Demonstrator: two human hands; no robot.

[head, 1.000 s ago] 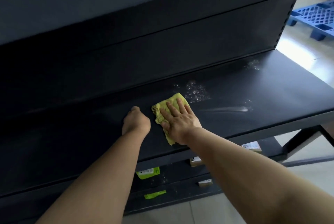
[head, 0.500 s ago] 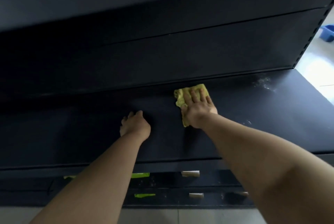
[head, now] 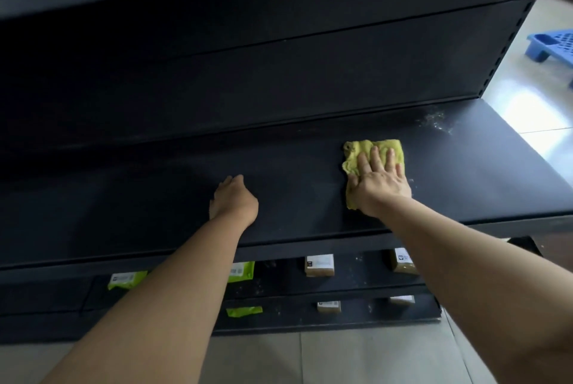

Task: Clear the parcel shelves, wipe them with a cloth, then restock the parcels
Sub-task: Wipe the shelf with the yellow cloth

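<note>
The wide black metal shelf board (head: 139,197) served as ref. point here. On its right half, approx. midway btw. the front edge and the back, lay the crumpled yellow-green cloth (head: 362,149), flat on the board. The right hand (head: 379,188) lay on the cloth palm down, w/ fingers straight and a bit spread, pressing it to the surface. The fingers were not curled round the fabric, so nothing was clamped. The left hand (head: 234,200) rested on the same board near its middle, well apart from the cloth, w/ fingers loosely bent and holding nothing that I could see. Near the back right corner of the board there were pale dust specks (head: 435,121), apart from the cloth. Behind the board rose the dark back panel (head: 279,83). Below the board's front edge, on the next lower level, lay two flat green parcels (head: 127,279) w/ white labels and two small brown cardboard boxes (head: 319,266), also labelled. One level further down there were another green parcel and two more boxes, all partly hidden by the level above. Under the whole rack, below the board, was the pale tiled floor (head: 356,359). Beyond the right end of the board, far off on that floor, stood a blue plastic pallet (head: 552,45).
</note>
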